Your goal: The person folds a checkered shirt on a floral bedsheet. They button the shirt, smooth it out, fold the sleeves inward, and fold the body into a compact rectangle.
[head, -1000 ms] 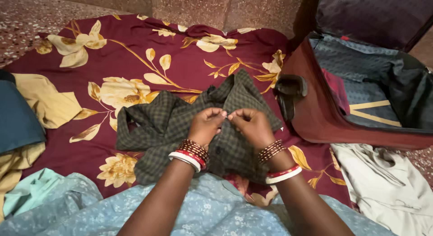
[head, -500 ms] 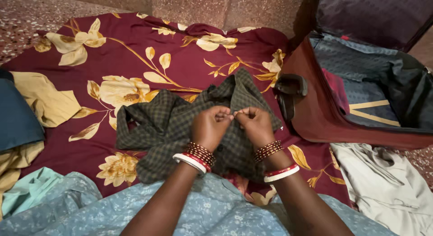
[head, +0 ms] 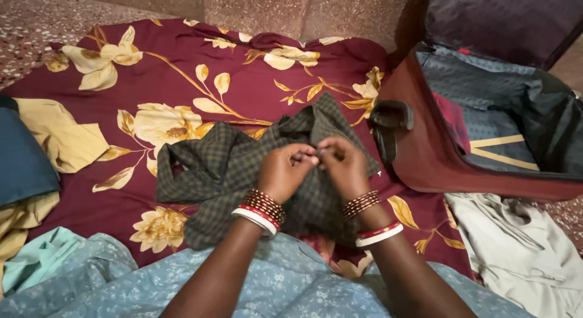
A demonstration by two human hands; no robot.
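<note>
A dark green checked shirt [head: 225, 166] lies spread on a maroon sheet with yellow flowers [head: 200, 63]. My left hand [head: 288, 172] and my right hand [head: 343, 166] meet over the shirt's middle, fingertips pinched together on its front edge. Both wrists carry red, white and gold bangles. What the fingertips pinch is too small to make out.
An open maroon suitcase [head: 437, 166] with a blue lining stands at the right, its black handle [head: 392, 117] close to my right hand. A pale grey garment [head: 516, 251] lies below it. Teal, yellow and mint clothes [head: 30, 172] are piled at the left. Blue floral fabric [head: 285, 281] covers my lap.
Both hands stay on the same spot of the shirt. The fingertips have worked closer together, and the fabric under them has bunched slightly.
</note>
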